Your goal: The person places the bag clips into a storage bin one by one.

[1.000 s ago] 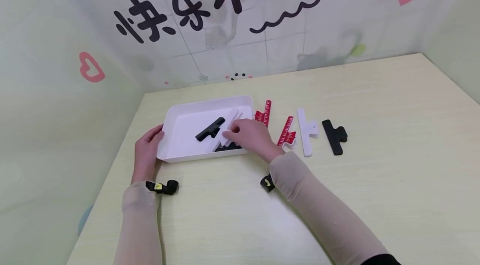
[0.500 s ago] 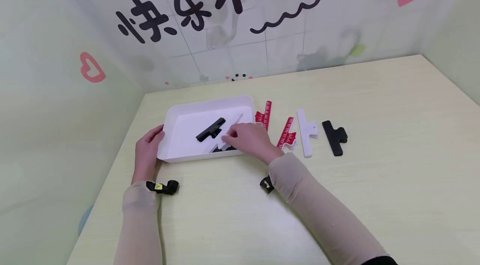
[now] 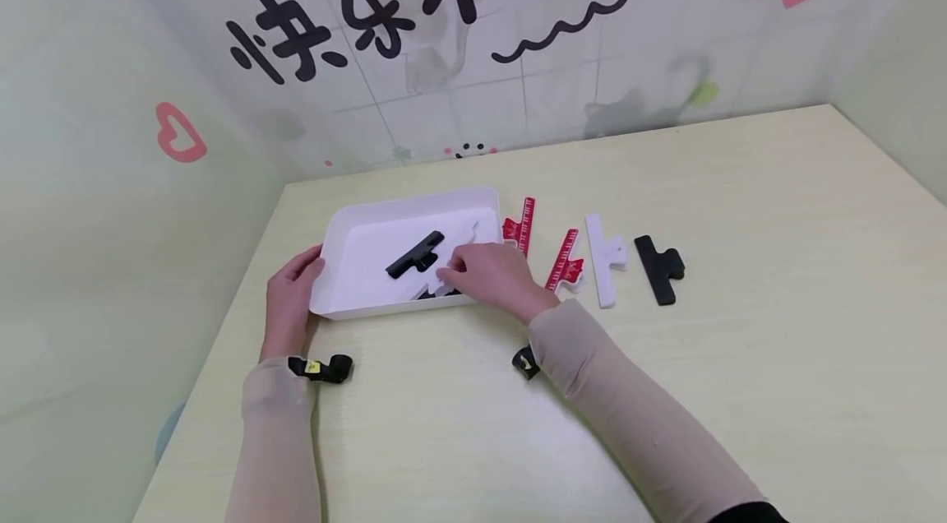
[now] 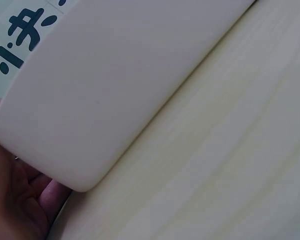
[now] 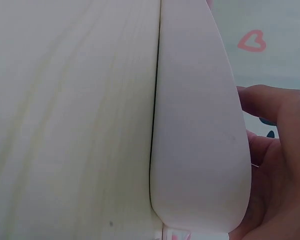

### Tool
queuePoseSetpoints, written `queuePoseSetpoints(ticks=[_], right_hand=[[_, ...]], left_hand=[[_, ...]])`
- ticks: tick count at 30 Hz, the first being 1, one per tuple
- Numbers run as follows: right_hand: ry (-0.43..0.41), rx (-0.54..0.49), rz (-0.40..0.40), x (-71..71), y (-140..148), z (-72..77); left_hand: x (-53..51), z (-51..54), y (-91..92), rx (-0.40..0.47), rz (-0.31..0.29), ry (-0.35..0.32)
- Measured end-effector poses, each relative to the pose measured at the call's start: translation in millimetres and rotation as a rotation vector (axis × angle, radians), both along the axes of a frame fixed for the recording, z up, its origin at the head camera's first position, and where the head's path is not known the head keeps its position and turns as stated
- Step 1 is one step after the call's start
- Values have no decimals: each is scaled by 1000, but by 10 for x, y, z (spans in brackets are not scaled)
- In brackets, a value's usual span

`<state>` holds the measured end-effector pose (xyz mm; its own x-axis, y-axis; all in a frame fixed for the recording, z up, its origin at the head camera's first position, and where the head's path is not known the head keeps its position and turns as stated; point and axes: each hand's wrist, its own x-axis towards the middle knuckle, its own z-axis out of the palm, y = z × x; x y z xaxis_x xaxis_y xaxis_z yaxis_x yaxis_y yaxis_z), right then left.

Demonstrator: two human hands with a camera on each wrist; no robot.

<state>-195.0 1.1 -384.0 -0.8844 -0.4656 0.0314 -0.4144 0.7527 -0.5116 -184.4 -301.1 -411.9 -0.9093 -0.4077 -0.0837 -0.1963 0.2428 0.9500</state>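
In the head view, the left hand (image 3: 290, 301) grips the left end of the white tray (image 3: 392, 311), thumb by the rim; the left wrist view shows its fingers (image 4: 52, 195) around the tray corner. The right hand (image 3: 496, 276) reaches over the tray's near right part, thumb and fingertips together on a white clip (image 3: 442, 290) it mostly covers. Beyond it, the end of a white piece (image 3: 474, 229) shows. A black clip (image 3: 416, 255) lies mid-tray, and dark parts (image 3: 427, 295) show under the white clip. The tray wall (image 5: 200, 125) hides the right fingertips in the right wrist view.
Right of the tray lie a red clip (image 3: 526, 227), another red clip (image 3: 566, 260), a white clip (image 3: 603, 264) and a black clip (image 3: 659, 270) on the light wooden table (image 3: 755, 276). A printed cloth (image 3: 459, 104) hangs behind the table.
The right hand has moved slightly down towards the tray's near side, and the white pieces under it have shifted lower. The left hand has stayed on the tray.
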Motion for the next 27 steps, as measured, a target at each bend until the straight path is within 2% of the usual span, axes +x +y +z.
queuePoseSetpoints(ticks=[19, 27], right_hand=[[-21, -7, 0, 0, -11, 20], [16, 13, -1, 3, -8, 23]], left_hand=[[-5, 16, -6, 3, 4, 1], [-1, 13, 4, 5, 4, 7]])
